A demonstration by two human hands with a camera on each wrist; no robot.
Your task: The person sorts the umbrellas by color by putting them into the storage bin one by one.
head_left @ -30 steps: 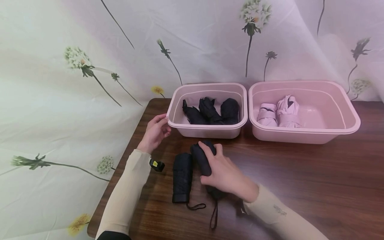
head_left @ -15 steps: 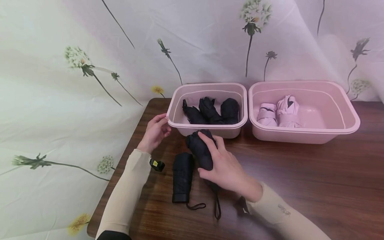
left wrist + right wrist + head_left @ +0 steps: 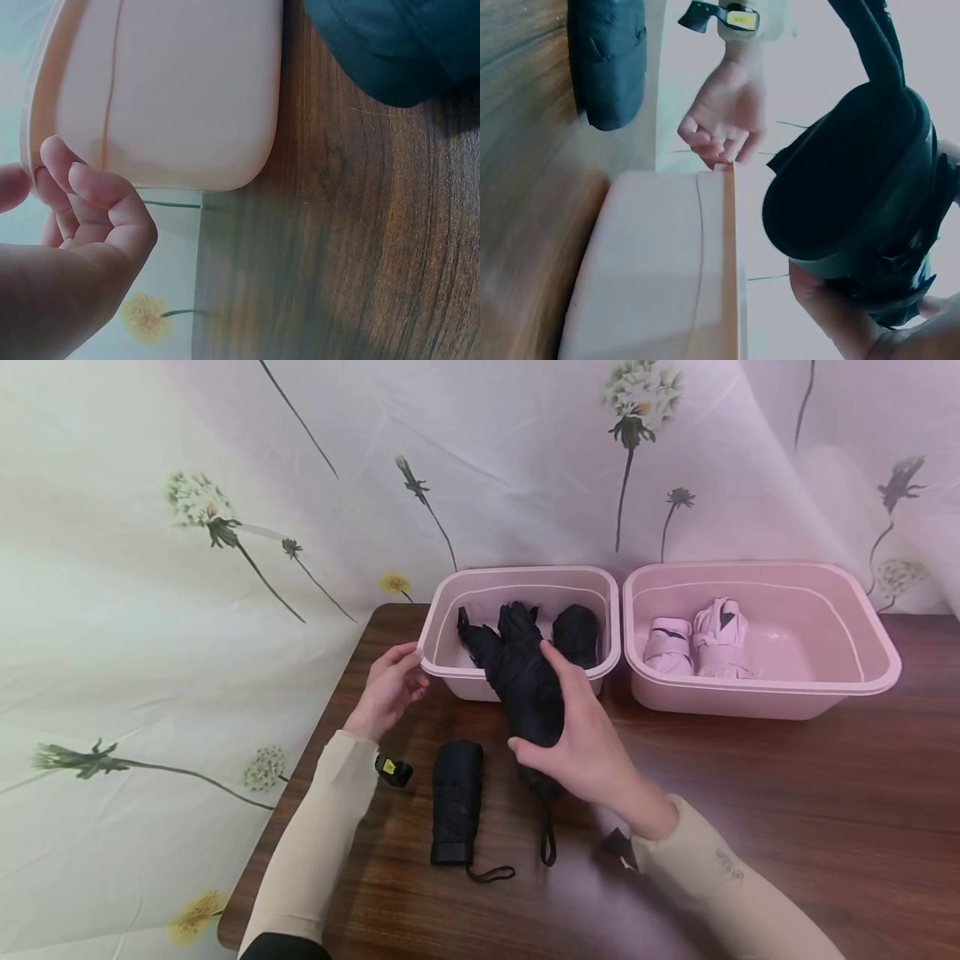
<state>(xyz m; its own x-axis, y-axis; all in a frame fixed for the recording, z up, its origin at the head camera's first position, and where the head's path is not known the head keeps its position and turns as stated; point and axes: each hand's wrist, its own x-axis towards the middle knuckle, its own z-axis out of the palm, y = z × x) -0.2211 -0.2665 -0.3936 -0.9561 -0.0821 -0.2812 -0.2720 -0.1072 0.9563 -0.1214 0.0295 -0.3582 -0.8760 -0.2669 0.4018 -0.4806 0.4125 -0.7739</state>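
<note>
My right hand grips a folded black umbrella by its side, tilted, with its far end over the front rim of the left pink bin. A wrist loop hangs from the umbrella's near end. In the right wrist view, the flat end of this black umbrella faces the camera. My left hand pinches the bin's left rim between thumb and fingers, also seen in the left wrist view at the bin wall. Inside the bin lie other black umbrellas, partly hidden by the held one.
Another folded black umbrella lies on the brown wooden table, its loop toward me. To the right, a larger pink bin holds two pink folded umbrellas. A flower-printed cloth hangs behind the table.
My right hand has lifted the black umbrella off the table and carried it forward and up to the left bin's rim. The left hand has stayed at the rim.
</note>
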